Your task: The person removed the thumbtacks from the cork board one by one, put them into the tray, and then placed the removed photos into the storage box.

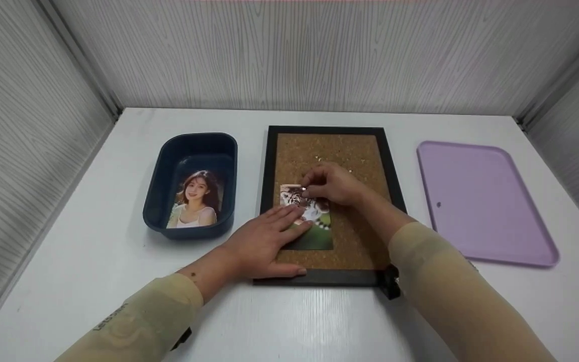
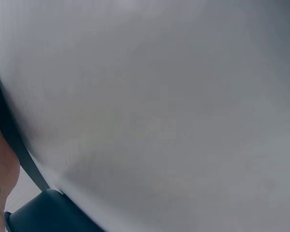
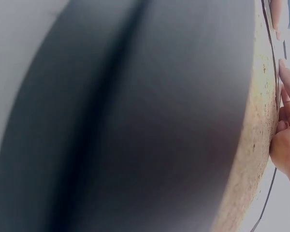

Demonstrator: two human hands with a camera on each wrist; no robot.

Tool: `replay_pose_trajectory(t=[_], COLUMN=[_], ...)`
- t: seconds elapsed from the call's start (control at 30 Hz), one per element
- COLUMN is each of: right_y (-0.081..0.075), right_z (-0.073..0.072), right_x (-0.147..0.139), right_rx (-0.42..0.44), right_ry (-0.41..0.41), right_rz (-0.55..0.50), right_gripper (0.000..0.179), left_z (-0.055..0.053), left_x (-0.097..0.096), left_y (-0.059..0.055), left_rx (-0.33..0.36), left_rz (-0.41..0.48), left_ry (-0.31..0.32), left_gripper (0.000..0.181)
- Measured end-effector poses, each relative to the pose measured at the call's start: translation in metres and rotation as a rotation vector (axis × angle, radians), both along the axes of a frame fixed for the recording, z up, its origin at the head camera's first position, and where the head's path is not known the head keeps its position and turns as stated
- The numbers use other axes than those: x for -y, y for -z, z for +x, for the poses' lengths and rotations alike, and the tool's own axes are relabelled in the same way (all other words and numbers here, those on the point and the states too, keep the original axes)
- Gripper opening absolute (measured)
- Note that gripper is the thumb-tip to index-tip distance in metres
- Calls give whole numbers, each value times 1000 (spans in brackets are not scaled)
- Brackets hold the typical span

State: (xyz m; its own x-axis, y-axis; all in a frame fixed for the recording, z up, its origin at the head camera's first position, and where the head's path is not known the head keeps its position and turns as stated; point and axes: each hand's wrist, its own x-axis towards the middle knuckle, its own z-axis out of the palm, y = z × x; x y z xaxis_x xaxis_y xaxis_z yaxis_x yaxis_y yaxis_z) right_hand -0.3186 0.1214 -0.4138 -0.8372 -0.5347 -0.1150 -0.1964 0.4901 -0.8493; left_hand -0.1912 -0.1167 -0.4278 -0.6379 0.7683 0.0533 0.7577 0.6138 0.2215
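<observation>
On corkboard [image 1: 357, 146], lower L, head cam: animal photo [image 1: 319, 239], L hand [image 1: 264, 241] flat on it, fingers spread; R hand [image 1: 337, 186] pinches sm. pin [image 1: 303, 189] nr its top edge. L wrist cam: blurry, can't tell fingers. R wrist cam: pinch hidden.

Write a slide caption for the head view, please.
On a corkboard, left hand rests on a photo; right hand pinches something shiny near the photo's top edge.

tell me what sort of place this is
Probably a tabletop work booth: wood-grain panels enclose three sides of a white table, where a framed corkboard lies between a blue bin and a purple tray.
</observation>
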Motion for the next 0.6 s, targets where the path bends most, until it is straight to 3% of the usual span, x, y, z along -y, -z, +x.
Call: replay_pose_trajectory(t=[0.6], right_y=[0], right_z=[-1], right_x=[0], right_rx=[-44], right_ry=[-25], right_rz=[26], right_gripper=[12], left_z=[1], left_x=[-1], left_y=[-1], left_rx=[7], left_rz=[-9], left_ry=[-7], left_gripper=[97])
